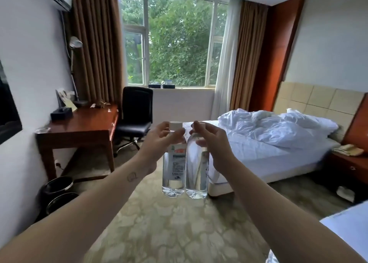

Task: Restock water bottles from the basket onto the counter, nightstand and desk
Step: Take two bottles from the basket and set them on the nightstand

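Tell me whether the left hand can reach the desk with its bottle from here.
Probably not yet. The left hand pinches its bottle by the neck over the carpet, and the desk looks well beyond it. Nothing blocks the way.

Black office chair point(135, 111), unmade bed point(278, 135), window point(175, 43), brown curtains point(95, 43)

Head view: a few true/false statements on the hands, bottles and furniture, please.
1. The left hand and right hand each hold one bottle by its neck: left bottle, right bottle. True.
2. A black chair is beside the desk. True.
3. Both bottles stand on the desk. False: they are held in the air above the carpet.
4. The telephone sits on the desk. False: it sits on the nightstand.
5. White bedding lies rumpled on the bed. True.
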